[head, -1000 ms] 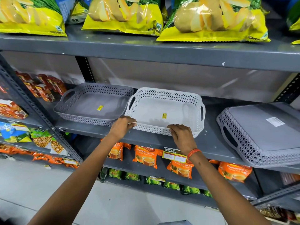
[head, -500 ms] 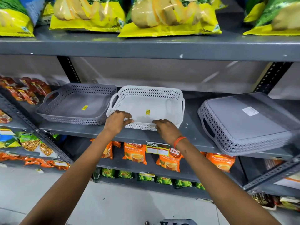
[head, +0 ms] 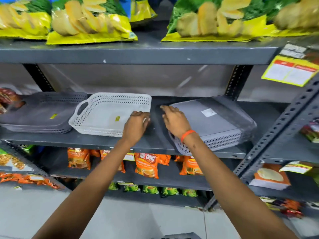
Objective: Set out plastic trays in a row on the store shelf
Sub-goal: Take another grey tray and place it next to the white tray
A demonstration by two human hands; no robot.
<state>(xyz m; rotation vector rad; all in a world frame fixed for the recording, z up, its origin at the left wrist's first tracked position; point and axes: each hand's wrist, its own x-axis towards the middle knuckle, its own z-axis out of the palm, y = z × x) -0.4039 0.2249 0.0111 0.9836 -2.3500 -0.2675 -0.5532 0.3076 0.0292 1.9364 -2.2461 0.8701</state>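
1. Where the middle shelf runs across the view, three plastic trays stand on it in a row.
2. Dark grey tray: at the left end, lying flat and open side up, with a yellow sticker on its floor.
3. White tray: centre of the row, open side up, just beside the dark grey tray; whether the two touch cannot be told. It carries a small yellow sticker inside.
4. Light grey tray: at the right, upside down, its base facing up with a white label, its near edge tilted over the shelf front. A bare gap of shelf separates it from the white tray.
5. Left hand: placed at the right end of the white tray, fingers curled together over the rim; motion blur hides whether they actually clasp it.
6. Right hand: resting on the left part of the upturned light grey tray, fingers loosely spread and extended forward, gripping nothing visible. An orange band circles the wrist.
7. Yellow chip bags: line the shelf above.
8. Orange packets: fill the shelf below.
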